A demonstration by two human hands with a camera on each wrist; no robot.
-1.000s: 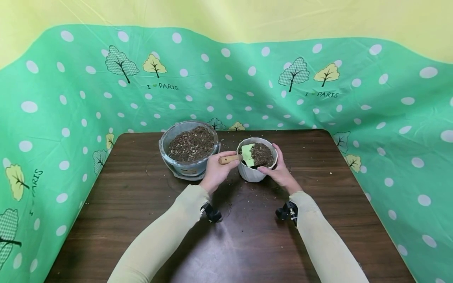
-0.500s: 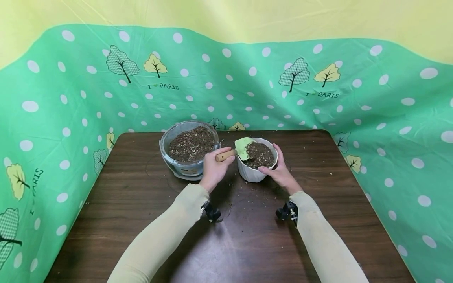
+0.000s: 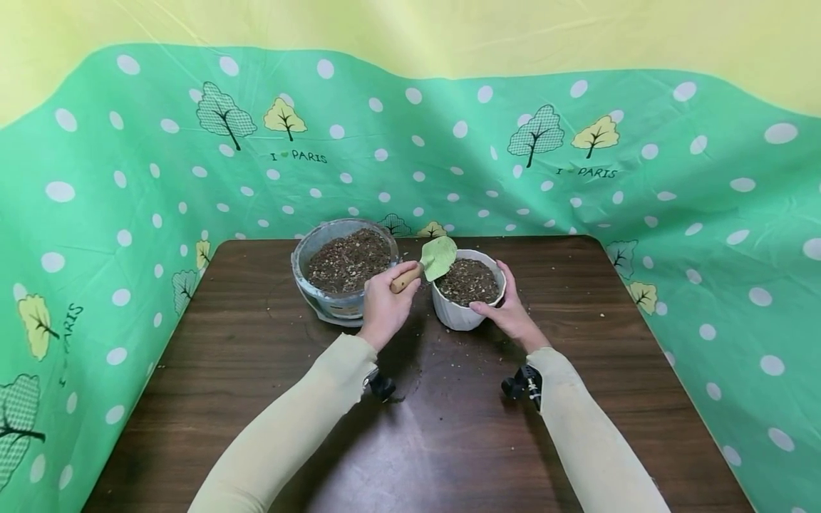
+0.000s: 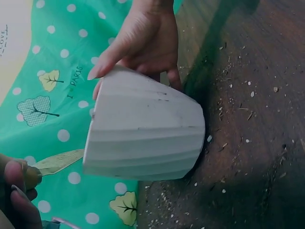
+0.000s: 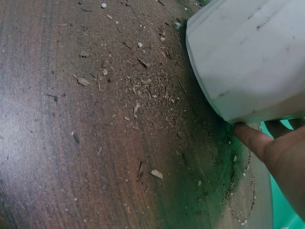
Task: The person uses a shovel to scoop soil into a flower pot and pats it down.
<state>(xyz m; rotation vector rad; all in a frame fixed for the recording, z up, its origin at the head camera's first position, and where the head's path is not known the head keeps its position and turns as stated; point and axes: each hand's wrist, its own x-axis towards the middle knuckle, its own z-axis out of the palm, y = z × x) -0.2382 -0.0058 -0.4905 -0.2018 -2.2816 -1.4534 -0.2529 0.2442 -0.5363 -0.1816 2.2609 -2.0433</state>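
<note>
My left hand (image 3: 386,303) grips the wooden handle of a small trowel (image 3: 439,257), whose pale green blade is held up at the left rim of a white ridged pot (image 3: 452,315). Dark soil (image 3: 470,281) lies in that pot below the rim. Around the pot's right side is my right hand (image 3: 513,313), its thumb at the near rim. The left wrist view shows the trowel blade (image 4: 57,162) by the pot's edge; whether they touch I cannot tell. In the right wrist view, a finger of the right hand (image 5: 286,152) touches low on the pot (image 5: 252,62).
Left of the white pot stands a larger blue-grey pot (image 3: 321,299) holding dark, speckled soil. Crumbs of soil and small chips (image 5: 143,86) are scattered over the brown wooden table (image 3: 436,442). A green dotted cloth (image 3: 410,157) hangs behind and at both sides.
The trowel blade has come up out of the white pot and turned upward at its left rim. The left hand has shifted slightly left. The right hand keeps its hold.
</note>
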